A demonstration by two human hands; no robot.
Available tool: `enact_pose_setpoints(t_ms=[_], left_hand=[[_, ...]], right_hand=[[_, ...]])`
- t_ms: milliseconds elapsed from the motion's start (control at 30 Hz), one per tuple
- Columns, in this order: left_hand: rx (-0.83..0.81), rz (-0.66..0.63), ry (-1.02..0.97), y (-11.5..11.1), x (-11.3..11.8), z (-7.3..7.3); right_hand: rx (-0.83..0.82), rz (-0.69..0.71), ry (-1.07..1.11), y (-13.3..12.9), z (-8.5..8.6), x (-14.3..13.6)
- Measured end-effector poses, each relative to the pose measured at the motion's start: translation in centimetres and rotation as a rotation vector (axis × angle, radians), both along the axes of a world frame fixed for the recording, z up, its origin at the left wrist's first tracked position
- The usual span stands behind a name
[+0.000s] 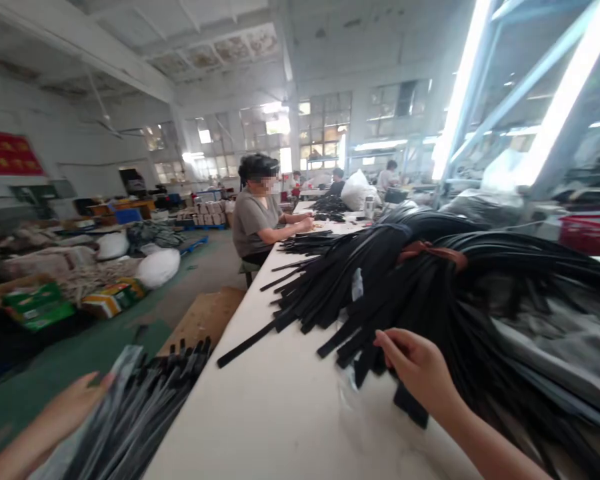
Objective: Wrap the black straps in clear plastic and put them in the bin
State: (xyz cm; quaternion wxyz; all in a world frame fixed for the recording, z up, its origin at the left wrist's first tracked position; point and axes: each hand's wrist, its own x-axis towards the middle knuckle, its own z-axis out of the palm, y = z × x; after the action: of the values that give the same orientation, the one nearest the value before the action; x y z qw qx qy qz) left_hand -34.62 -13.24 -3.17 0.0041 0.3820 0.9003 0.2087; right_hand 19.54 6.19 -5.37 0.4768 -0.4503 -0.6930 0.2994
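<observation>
Black strips [380, 280] lie in a large pile on the white table [250, 413], tied by a reddish-brown band [433, 251]. My right hand [417, 367] is at the strip ends on the pile's near side, its fingers bent together; what they hold, if anything, is too small to make out. At the lower left, my left hand [80, 400] is beside a second bundle of dark strips [135, 407] with clear plastic at its edge. That hand is blurred, and its grip cannot be made out. One strip [245, 345] sticks out from the pile toward the table's left edge.
A person in a grey shirt [257, 217] sits at the table's left side, hands over the tabletop. A brown board [205, 317] lies beside the table. Boxes [113, 298] and white sacks [159, 268] fill the left floor. A red basket [590, 233] is at right.
</observation>
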Motion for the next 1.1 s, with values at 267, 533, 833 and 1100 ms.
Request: enact_pose_setpoints(t_ms=[267,533,833,1100], left_hand=[[0.034,-1.029,0.130,12.7,24.4,3.4],[-0.098,-1.609,0.014,13.8,35.8,2.7],[-0.108,-1.453,-0.323,12.7,33.5,4.0],[-0.167,-1.536,-0.073,12.5,34.4,2.8]], right_hand=[[0.032,0.032,-0.132,1.2,-0.2,0.5],[0.122,0.192,-0.246,0.5,0.6,0.3],[0.272,0.555,-0.525,-0.8,0.7,0.0],[0.247,0.549,-0.530,-0.6,0.6,-0.2]])
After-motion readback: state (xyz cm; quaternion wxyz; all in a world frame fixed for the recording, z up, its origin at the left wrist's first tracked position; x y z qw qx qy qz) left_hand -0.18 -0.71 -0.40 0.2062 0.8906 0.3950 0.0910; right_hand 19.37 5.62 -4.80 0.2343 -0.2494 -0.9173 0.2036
